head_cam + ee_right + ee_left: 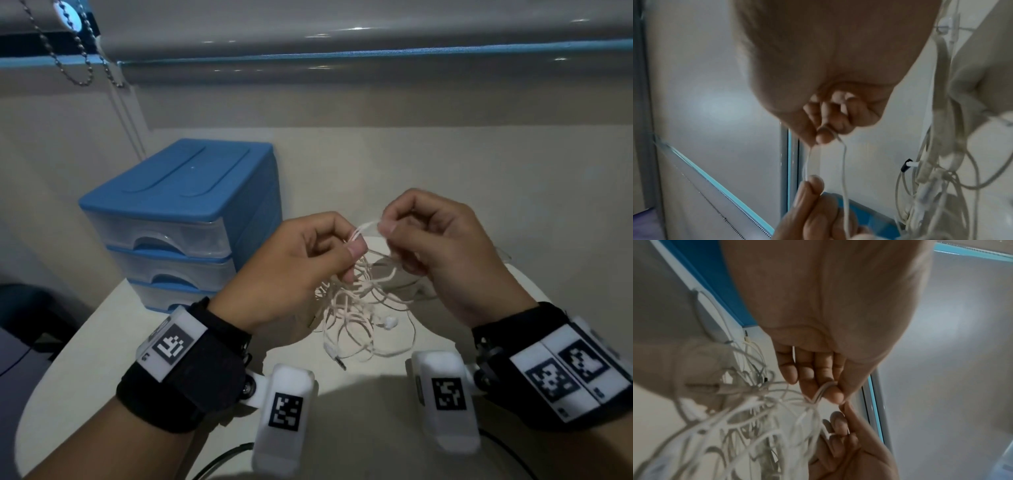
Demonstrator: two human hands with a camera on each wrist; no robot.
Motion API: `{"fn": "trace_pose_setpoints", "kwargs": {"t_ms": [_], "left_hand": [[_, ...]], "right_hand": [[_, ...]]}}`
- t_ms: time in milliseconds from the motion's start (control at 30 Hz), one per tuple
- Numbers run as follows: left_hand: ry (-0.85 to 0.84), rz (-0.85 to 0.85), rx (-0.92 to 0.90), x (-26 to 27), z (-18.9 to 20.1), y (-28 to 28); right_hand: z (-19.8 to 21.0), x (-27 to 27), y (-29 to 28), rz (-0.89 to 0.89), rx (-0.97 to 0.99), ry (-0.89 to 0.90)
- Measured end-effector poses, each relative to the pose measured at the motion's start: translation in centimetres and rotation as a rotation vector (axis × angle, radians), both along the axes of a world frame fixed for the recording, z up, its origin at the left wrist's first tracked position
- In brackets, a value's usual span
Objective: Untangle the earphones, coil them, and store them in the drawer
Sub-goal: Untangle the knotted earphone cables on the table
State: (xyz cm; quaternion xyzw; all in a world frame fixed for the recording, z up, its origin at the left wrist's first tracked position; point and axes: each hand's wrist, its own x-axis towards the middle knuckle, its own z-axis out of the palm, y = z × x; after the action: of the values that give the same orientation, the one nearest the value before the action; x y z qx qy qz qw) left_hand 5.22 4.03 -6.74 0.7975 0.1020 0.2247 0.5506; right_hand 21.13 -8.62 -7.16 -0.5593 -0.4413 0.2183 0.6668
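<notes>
A tangle of white earphones (356, 305) hangs between both hands above the white table (113, 329). My left hand (352, 246) pinches a few strands between thumb and fingers, and the left wrist view shows the same pinch on the cord (822, 391). A short way to the right, my right hand (385, 226) pinches a cord loop (842, 162) at its fingertips. One earbud (389, 322) and the jack plug (337, 359) dangle low, touching the table. The blue drawer unit (178, 219) stands at the left with its three clear drawers closed.
A wall and a window blind (342, 44) with a bead chain (78, 44) lie behind the table. The drawer unit sits against the left back corner. A dark cable (222, 459) runs under the table's near edge.
</notes>
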Motion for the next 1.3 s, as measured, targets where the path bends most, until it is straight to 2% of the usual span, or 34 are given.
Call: {"fn": "trace_pose_setpoints", "kwargs": {"t_ms": [133, 200, 300, 433, 533, 600, 667, 733, 900, 1033, 1167, 1300], "left_hand": [[0.002, 0.013, -0.002, 0.1, -0.1, 0.1], [-0.003, 0.029, 0.010, 0.0, -0.1, 0.1], [-0.014, 0.065, 0.042, -0.1, 0.0, 0.1], [-0.013, 0.087, 0.066, -0.1, -0.1, 0.3], [-0.014, 0.076, 0.080, -0.1, -0.1, 0.2], [-0.014, 0.084, 0.091, -0.2, 0.0, 0.1], [-0.006, 0.089, 0.093, -0.1, 0.0, 0.1], [0.009, 0.086, 0.080, -0.1, -0.1, 0.2], [0.042, 0.083, 0.070, -0.1, -0.2, 0.2], [0.034, 0.083, 0.057, -0.1, -0.1, 0.2], [0.025, 0.118, 0.067, -0.2, 0.1, 0.0], [0.035, 0.131, 0.074, -0.3, 0.3, -0.2]], "right_hand": [[0.1, 0.5, 0.1, -0.275, 0.087, 0.176], [-0.1, 0.9, 0.0, -0.306, 0.050, 0.132], [-0.2, 0.9, -0.1, -0.236, -0.002, -0.055], [0.3, 0.6, -0.5, -0.052, 0.036, -0.178], [0.2, -0.1, -0.5, 0.065, -0.111, -0.277], [-0.2, -0.3, -0.4, 0.080, -0.178, -0.318], [-0.3, -0.1, -0.3, 0.049, -0.166, -0.336], [-0.2, 0.1, -0.1, -0.029, -0.076, -0.288], [0.0, 1.5, 0.0, -0.417, 0.183, -0.096], [-0.2, 2.2, -0.1, -0.544, 0.134, -0.043], [-0.1, 1.6, -0.1, -0.444, -0.004, -0.013], [0.6, 0.7, -0.5, -0.277, 0.044, -0.170]]}}
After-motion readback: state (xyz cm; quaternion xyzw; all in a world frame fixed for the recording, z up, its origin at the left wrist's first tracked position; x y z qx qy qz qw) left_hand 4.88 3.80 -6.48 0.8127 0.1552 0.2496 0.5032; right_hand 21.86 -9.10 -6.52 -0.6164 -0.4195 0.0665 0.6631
